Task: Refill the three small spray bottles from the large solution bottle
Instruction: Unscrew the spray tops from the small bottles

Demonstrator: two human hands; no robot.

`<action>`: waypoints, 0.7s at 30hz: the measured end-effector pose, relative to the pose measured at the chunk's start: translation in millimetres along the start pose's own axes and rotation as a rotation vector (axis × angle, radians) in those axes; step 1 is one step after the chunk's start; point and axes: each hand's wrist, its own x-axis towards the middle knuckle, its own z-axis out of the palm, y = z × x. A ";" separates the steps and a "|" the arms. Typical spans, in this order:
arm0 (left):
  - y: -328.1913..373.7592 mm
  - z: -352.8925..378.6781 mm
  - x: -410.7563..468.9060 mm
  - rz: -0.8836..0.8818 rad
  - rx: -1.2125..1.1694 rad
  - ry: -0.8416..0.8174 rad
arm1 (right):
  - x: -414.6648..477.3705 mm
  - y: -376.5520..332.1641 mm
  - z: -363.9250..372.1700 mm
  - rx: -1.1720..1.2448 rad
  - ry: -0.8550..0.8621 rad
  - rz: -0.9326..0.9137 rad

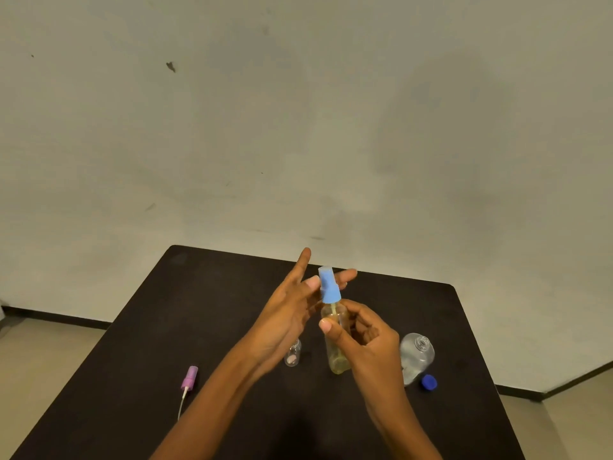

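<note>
My right hand [366, 340] grips the body of a small clear spray bottle [336, 356] holding yellowish liquid, upright above the black table [205, 303]. Its blue spray head [328, 287] sits on the neck, pinched by the thumb and a finger of my left hand [292, 313], whose other fingers are spread. Behind my left wrist stands a small uncapped clear bottle [293, 355]. The large clear solution bottle [416, 356] stands uncapped at the right, with its blue cap [429, 382] on the table beside it. A third small bottle is not visible.
A purple spray head with a white dip tube [188, 381] lies on the table at the left. The table's far edge meets a pale wall; the floor shows on both sides.
</note>
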 end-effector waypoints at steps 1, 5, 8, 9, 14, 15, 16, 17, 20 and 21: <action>1.0 0.2 -1.1 0.005 0.003 -0.005 | 0.5 -0.1 -0.2 0.011 0.004 0.005; 0.9 1.4 -1.6 0.061 0.085 0.080 | 1.4 -1.2 -0.1 0.011 0.005 0.009; 1.3 4.9 -0.1 0.065 0.162 0.130 | -0.3 -0.8 2.5 0.002 0.003 0.020; 0.7 6.3 0.8 0.060 0.186 0.140 | -0.8 -0.8 3.8 0.004 -0.001 0.024; -1.4 4.3 1.6 0.043 0.103 0.055 | 0.1 -3.2 4.9 0.014 -0.010 0.017; -0.8 2.6 0.9 0.030 0.050 0.019 | 0.6 -3.6 4.4 0.016 -0.010 0.017; 0.8 1.4 0.0 0.022 0.006 -0.012 | 1.0 -4.1 3.9 0.018 -0.008 0.019; 1.8 0.4 -0.8 0.023 -0.009 -0.026 | 1.4 -4.5 3.6 0.022 -0.006 0.022; 4.5 1.5 -2.1 0.056 0.040 0.008 | 1.9 -5.9 2.5 0.036 -0.005 0.032; 4.2 1.9 -1.5 0.068 0.066 0.037 | 1.9 -6.5 2.8 0.036 -0.003 0.032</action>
